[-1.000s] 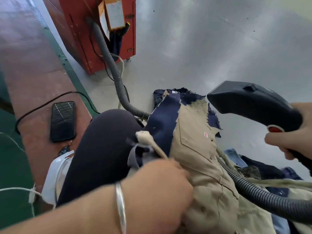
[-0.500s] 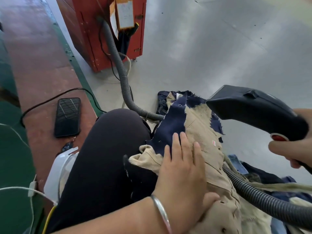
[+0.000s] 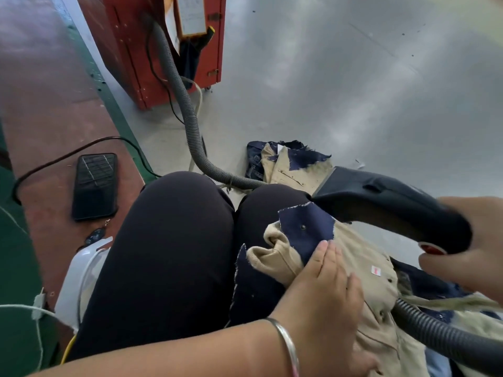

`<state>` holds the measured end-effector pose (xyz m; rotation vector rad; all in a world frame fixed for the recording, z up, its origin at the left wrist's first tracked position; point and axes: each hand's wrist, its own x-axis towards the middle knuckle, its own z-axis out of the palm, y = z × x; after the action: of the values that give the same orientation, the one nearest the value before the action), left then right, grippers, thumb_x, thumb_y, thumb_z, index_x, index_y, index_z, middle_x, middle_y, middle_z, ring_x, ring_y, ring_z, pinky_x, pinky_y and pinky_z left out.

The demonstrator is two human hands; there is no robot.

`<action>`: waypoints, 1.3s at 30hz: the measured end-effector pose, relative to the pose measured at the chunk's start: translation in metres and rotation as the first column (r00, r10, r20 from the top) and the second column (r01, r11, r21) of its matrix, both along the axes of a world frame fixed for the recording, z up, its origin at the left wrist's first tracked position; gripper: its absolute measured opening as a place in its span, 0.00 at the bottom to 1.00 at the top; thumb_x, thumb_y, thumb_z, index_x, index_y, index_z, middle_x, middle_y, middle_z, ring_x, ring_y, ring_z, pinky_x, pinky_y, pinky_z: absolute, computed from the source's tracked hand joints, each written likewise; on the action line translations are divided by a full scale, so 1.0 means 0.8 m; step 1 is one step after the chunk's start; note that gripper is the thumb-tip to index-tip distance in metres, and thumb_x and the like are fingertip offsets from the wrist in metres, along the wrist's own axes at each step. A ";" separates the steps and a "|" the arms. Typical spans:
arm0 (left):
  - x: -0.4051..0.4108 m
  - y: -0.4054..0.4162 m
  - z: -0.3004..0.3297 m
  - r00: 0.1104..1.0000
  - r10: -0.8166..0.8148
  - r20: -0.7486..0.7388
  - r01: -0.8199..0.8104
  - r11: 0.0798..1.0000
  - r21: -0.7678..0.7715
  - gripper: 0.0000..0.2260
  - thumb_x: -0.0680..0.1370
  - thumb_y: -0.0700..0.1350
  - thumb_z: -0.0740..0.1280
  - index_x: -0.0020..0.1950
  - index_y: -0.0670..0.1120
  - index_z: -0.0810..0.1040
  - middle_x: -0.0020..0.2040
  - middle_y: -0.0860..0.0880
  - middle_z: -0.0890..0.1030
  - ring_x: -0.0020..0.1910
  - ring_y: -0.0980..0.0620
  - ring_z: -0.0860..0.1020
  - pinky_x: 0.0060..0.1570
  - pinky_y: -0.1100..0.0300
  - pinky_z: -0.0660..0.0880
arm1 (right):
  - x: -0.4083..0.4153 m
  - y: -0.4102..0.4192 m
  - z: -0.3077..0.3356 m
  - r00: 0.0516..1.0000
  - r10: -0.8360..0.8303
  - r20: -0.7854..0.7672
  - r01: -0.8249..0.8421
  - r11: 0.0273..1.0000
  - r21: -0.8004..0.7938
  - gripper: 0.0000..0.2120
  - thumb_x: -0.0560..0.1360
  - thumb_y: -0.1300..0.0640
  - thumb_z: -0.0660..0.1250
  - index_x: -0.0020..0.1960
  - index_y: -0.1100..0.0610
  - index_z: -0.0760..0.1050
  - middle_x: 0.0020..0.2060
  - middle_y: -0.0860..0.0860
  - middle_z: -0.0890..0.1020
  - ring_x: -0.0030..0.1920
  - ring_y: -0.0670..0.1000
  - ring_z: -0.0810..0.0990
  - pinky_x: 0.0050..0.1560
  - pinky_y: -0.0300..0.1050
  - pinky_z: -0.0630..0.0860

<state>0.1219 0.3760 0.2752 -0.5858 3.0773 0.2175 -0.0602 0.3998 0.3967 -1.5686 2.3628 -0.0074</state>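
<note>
Left hand (image 3: 324, 300) flat on khaki garment (image 3: 362, 257); right hand (image 3: 479, 240), edge-cropped, grips nozzle (image 3: 381, 202).

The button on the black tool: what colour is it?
Red. The button on the suction tool, gripped by the right hand, shows best in the head view.

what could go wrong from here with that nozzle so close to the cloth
1. The loose navy flap sits right under the mouth of the nozzle; if it draws air, the flap may be pulled in or fold over.
2. The left hand lies flat on the garment, fingertips close to the nozzle that the right hand grips; they might get bumped.
3. The hose lies across the garment and may drag it off the lap.
</note>
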 end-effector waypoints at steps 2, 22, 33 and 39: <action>0.002 -0.001 -0.003 1.000 -0.016 -0.002 0.016 1.000 0.017 0.40 0.78 0.65 0.51 0.75 0.34 0.48 0.72 0.26 0.46 0.74 0.32 0.43 0.68 0.42 0.31 | 0.006 0.004 0.004 1.000 -0.001 -0.006 0.001 1.000 0.015 0.19 0.51 0.38 0.64 0.42 0.34 0.76 0.24 0.41 0.79 0.23 0.49 0.79 0.28 0.53 0.80; 0.042 0.040 -0.016 0.961 0.214 -0.173 -0.217 0.976 0.004 0.13 0.70 0.45 0.64 0.49 0.46 0.85 0.52 0.44 0.83 0.53 0.47 0.81 0.52 0.59 0.78 | 0.076 -0.032 0.022 0.985 0.042 0.167 -0.040 0.999 -0.018 0.16 0.58 0.66 0.77 0.39 0.49 0.81 0.31 0.49 0.84 0.29 0.56 0.78 0.35 0.47 0.74; 0.042 0.043 -0.008 0.957 0.291 0.013 -0.291 0.957 0.014 0.25 0.65 0.57 0.61 0.50 0.41 0.85 0.50 0.40 0.83 0.52 0.43 0.82 0.52 0.57 0.78 | 0.164 -0.047 -0.013 0.856 0.363 -0.368 -0.272 0.922 0.276 0.17 0.75 0.44 0.64 0.40 0.47 0.56 0.32 0.45 0.61 0.29 0.46 0.56 0.27 0.40 0.53; 0.046 0.042 -0.002 0.973 0.215 0.083 -0.221 0.973 0.061 0.30 0.71 0.63 0.56 0.59 0.43 0.81 0.57 0.39 0.81 0.58 0.43 0.79 0.56 0.56 0.77 | 0.157 -0.129 -0.024 0.885 0.314 -0.344 -0.329 0.944 0.014 0.13 0.70 0.55 0.69 0.42 0.49 0.63 0.30 0.47 0.63 0.31 0.53 0.64 0.29 0.42 0.58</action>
<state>0.1590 0.4095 0.2733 -0.9071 2.9160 0.2954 0.0653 0.2963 0.3772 -2.1170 2.3193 0.3126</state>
